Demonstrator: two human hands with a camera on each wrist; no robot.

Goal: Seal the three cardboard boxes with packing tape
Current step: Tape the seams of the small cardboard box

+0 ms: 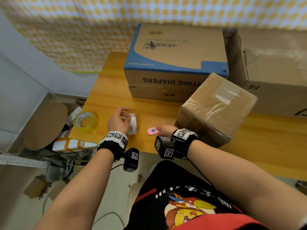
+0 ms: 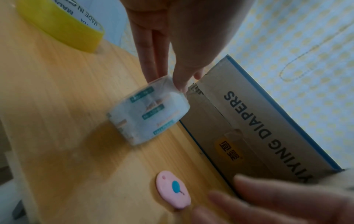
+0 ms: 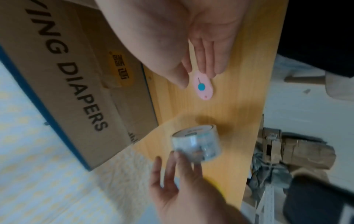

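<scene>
A clear printed packing tape roll (image 1: 133, 124) (image 2: 149, 115) (image 3: 197, 144) stands on its rim on the wooden table (image 1: 113, 90). My left hand (image 1: 122, 119) (image 2: 166, 77) pinches its top between the thumb and the straight fingers. A pink oval cutter (image 1: 152, 130) (image 2: 173, 189) (image 3: 203, 87) lies flat to the right of the roll. My right hand (image 1: 163, 128) (image 3: 197, 75) reaches over the cutter with straight fingers, its fingertips on the near end. A small taped cardboard box (image 1: 216, 107) sits just right of that hand. Behind stand two stacked diaper boxes (image 1: 176, 52).
A yellow tape roll (image 1: 85, 121) (image 2: 63, 25) lies near the table's left edge. A large brown box (image 1: 274, 72) fills the back right. Left of the table, cardboard pieces and clutter (image 1: 54, 146) lie on the floor. A checked curtain hangs behind.
</scene>
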